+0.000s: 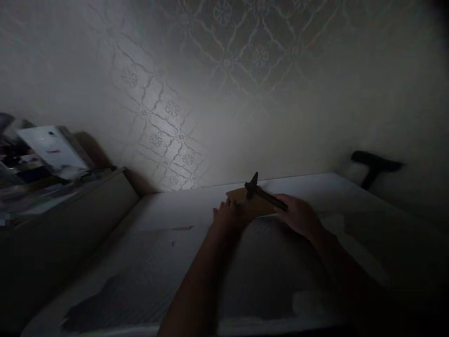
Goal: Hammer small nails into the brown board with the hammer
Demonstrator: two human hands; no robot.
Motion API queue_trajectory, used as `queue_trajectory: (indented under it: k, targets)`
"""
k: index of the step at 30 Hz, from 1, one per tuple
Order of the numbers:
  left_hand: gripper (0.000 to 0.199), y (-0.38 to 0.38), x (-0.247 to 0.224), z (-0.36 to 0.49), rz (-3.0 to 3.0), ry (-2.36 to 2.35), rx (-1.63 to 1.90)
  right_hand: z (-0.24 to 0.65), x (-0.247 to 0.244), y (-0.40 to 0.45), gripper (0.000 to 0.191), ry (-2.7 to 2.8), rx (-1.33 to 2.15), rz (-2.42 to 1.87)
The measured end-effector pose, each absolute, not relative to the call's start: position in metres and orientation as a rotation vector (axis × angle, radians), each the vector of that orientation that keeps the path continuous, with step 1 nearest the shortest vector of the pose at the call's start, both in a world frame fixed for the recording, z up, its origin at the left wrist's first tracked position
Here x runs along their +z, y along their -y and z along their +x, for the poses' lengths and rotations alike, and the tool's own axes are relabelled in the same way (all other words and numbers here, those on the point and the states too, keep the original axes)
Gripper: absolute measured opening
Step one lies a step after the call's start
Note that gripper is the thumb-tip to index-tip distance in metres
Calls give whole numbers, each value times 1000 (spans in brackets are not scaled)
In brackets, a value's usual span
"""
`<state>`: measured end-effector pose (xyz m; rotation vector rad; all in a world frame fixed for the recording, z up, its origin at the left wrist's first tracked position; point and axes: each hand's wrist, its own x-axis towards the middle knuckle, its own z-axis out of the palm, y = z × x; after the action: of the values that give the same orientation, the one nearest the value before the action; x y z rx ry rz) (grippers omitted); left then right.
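In my right hand (298,215) is a hammer (270,196), gripped by the lower end of its handle. The dark hammer head is raised over a thin brown board (261,208), pointing up and to the left. My left hand (229,215) presses at the left side of this board with its fingers curled at the edge. Small pale marks show on the board close to those fingers, too dim to make out. The board sits toward the back of a white surface (182,206), near the wall.
A patterned wall (175,121) rises behind. At left stands a low cabinet (87,210) with a white box (52,150) and clutter on top. A dark T-shaped thing (375,164) is at right. A thin reddish strip (182,228) lies left of my arms.
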<state>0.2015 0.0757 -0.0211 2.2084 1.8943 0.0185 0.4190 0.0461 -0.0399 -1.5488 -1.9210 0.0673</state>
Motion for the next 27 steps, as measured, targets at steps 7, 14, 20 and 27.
queue_trajectory:
  k: [7, 14, 20, 27]
  targets:
    - [91, -75, -20, 202, 2212, -1895, 6, 420, -41, -47, 36, 1919, 109, -1542]
    - [89, -73, -17, 203, 2207, -1887, 29, 419, -40, -47, 35, 1928, 73, -1539]
    - [92, -75, -20, 202, 2200, -1897, 28, 419, -40, -46, 37, 1923, 69, -1534]
    - [92, -74, -18, 202, 2196, -1885, 18, 420, -41, -48, 37, 1935, 102, -1540]
